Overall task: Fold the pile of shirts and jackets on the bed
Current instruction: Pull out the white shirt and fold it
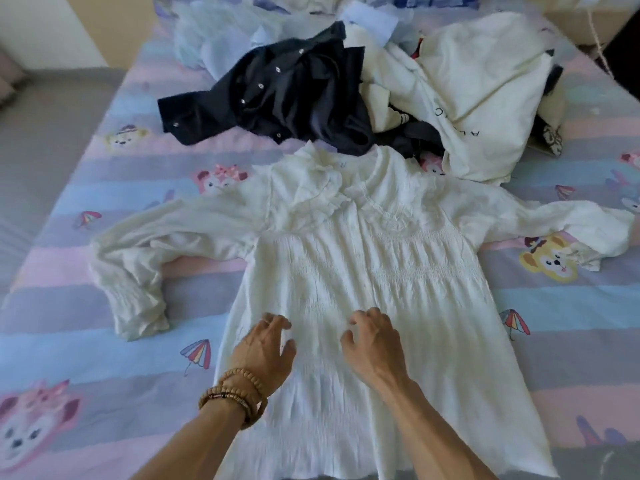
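Both hands, left hand [265,351] and right hand [372,341], hover loosely curled over the spread white blouse [363,271], gripping nothing; the cream sweatshirt [485,98] lettering is unreadable.

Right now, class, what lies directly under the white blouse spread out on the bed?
Under the white blouse lies the cartoon-print bedsheet, its pastel stripes showing all round it. Both hands, left and right, are over its lower half. Anything else beneath is covered.
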Demonstrator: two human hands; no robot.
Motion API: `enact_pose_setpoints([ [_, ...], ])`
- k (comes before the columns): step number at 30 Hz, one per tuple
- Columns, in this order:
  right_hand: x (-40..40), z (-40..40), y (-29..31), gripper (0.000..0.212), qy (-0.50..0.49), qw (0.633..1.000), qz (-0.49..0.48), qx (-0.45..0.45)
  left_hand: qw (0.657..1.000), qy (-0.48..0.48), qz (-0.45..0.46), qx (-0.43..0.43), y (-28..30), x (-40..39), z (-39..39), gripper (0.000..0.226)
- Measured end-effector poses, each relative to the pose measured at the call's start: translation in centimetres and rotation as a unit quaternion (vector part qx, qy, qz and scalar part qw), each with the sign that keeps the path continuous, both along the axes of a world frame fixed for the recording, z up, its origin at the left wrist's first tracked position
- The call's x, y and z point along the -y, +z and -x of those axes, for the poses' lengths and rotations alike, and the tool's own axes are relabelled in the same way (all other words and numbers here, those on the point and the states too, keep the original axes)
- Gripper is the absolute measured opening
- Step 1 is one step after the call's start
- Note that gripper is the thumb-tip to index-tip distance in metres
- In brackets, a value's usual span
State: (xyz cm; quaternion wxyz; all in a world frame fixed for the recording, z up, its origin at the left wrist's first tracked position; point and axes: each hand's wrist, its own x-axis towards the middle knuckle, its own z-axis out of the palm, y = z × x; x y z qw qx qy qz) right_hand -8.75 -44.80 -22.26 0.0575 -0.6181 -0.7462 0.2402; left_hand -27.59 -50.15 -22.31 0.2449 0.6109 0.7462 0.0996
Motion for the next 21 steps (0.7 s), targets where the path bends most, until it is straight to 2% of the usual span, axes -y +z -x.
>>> enact_pose_setpoints([
  [3,-3.1,6.2,0.4,0.030,0.034,0.999,0.010,-0.002,0.991,0.123,0.027,-0.037,-0.1,-2.7,7.7,0.041],
  [5,-5.1,10.6,0.4,0.029,0.053,0.999,0.007,0.006,0.985,0.141,0.049,-0.085,-0.4,-4.1,12.7,0.047],
  [7,-6.9,15.3,-0.1,0.027,0.067,0.998,0.006,0.014,0.980,0.156,0.031,-0.116,-0.5,-5.4,17.7,0.051],
  [10,-8.9,22.2,-1.2,0.029,0.081,0.996,-0.019,-0.010,0.963,0.237,-0.026,-0.129,-1.0,-7.0,24.8,0.061],
  [11,-9.4,24.0,-1.5,0.032,0.090,0.995,-0.027,-0.019,0.957,0.260,-0.009,-0.125,-1.1,-7.3,26.6,0.069],
  [12,-9.9,26.2,-2.2,0.035,0.102,0.994,-0.021,-0.015,0.950,0.292,0.031,-0.105,-1.6,-7.6,28.8,0.081],
  [14,-10.8,28.7,-3.0,0.044,0.110,0.992,0.058,0.017,0.918,0.379,0.115,-0.002,-2.1,-8.2,31.5,0.093],
  [16,-11.7,29.9,-3.7,0.053,0.111,0.981,0.152,0.050,0.886,0.427,0.160,0.084,-2.8,-8.6,33.1,0.071],
  [18,-12.1,30.0,-3.5,0.061,0.112,0.974,0.190,0.054,0.882,0.421,0.165,0.129,-2.9,-8.9,33.6,0.042],
  [20,-12.1,30.1,-2.4,0.061,0.098,0.974,0.202,0.015,0.878,0.417,0.137,0.189,-2.5,-10.5,33.4,0.032],
  [21,-11.9,30.3,-1.7,0.054,0.052,0.974,0.217,-0.046,0.868,0.416,0.130,0.237,-1.8,-11.5,33.0,0.031],
])
